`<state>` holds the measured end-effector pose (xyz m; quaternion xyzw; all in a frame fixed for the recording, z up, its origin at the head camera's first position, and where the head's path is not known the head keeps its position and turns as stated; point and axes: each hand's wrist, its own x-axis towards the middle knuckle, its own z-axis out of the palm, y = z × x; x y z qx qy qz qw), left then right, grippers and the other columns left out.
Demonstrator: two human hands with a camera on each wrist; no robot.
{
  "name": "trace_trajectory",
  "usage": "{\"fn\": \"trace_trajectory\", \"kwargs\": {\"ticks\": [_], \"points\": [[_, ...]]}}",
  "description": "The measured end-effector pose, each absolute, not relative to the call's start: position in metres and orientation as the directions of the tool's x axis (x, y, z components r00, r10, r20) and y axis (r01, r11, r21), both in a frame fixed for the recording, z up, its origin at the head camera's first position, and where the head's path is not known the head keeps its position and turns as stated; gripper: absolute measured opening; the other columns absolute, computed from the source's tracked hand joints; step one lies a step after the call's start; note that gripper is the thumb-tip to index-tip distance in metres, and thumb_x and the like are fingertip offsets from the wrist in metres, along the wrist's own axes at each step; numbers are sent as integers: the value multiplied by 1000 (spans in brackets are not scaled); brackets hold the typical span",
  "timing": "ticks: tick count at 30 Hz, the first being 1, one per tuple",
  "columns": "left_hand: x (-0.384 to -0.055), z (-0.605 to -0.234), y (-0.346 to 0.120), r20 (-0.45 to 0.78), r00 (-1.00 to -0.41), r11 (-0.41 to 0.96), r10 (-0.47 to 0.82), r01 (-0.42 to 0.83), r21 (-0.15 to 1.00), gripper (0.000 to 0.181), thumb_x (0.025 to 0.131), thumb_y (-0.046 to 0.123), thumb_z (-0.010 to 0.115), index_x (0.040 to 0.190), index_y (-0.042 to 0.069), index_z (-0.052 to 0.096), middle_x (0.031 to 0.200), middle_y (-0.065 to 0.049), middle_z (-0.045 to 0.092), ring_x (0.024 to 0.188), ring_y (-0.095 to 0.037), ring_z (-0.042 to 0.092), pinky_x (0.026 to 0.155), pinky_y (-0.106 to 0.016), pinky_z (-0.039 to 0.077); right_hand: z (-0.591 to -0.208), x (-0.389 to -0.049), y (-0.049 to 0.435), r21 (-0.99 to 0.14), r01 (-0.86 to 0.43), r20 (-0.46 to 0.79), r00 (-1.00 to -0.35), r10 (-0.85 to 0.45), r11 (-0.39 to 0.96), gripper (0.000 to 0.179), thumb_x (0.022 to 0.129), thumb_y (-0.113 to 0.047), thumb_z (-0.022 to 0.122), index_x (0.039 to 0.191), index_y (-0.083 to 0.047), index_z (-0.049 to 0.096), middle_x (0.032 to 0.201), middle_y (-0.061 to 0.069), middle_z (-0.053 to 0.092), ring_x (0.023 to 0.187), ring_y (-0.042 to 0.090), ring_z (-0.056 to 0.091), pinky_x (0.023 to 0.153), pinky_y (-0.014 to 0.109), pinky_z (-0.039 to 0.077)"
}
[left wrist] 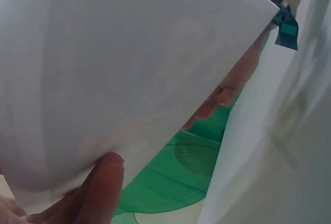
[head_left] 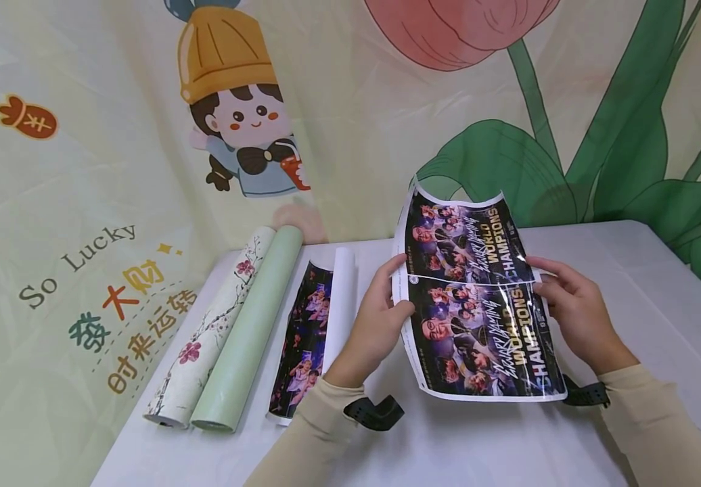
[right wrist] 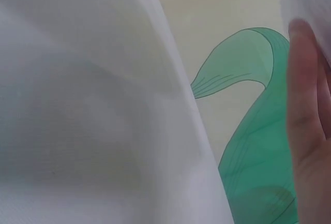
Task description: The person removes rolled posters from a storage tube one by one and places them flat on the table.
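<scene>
Both hands hold up a glossy poster sheet by its side edges, its face towards the head camera. Two matching dark pictures with "WORLD CHAMPIONS" lettering fill it, one above the other, split by a white line. My left hand grips the left edge, thumb on the printed face. On the opposite edge, my right hand pinches the sheet between thumb and fingers. The sheet's plain white back fills much of the left wrist view, with left fingers against it. Right fingers show in the right wrist view.
Left on the white-covered table lie a white roll with pink blossoms, a pale green roll and a partly unrolled dark print beside its white rolled part. A cartoon-printed cloth hangs behind.
</scene>
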<state>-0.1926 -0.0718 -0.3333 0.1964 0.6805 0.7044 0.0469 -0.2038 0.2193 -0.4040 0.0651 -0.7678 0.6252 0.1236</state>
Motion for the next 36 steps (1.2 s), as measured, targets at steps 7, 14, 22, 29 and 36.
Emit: {"fn": "trace_trajectory", "kwargs": {"ticks": [7,14,22,29,36], "points": [[-193,-330,-75,220,-920,-167,325,173,971,67,84,-13,38,145,9,20,127,-21,44,110,-32,55,84,-38,49,-399,-204,220,-977,-193,183,-976,-117,88,46,98,-13,43,143,-15,32,123,16,54,95,23,62,73,34,53],[-205,-345,-78,274,-904,-229,327,205,951,68,84,-13,37,145,15,21,128,-19,45,110,-30,56,85,-38,49,-400,-204,222,-979,-201,196,-971,-139,18,49,95,0,40,142,-15,36,126,13,54,97,23,62,76,32,52],[-208,-348,-80,286,-906,-278,312,200,939,69,83,-11,37,145,16,23,130,-16,47,111,-29,55,86,-37,48,-401,-203,223,-981,-180,190,-964,-188,-66,52,94,4,36,143,-12,34,137,16,42,105,21,59,82,29,50],[-209,-348,-84,289,-898,-322,333,180,930,71,82,-14,34,144,20,25,131,-17,45,113,-31,54,86,-40,48,-399,-201,226,-953,-105,178,-953,-244,-285,53,96,1,35,146,-15,27,136,11,39,104,21,60,79,36,52],[-214,-349,-88,264,-864,-256,429,164,953,74,78,-15,36,144,19,30,138,-11,38,118,-30,49,88,-41,47,-398,-200,227,-924,-77,186,-947,-263,-375,53,97,1,33,147,-18,26,140,14,33,106,21,59,80,37,51]]}}
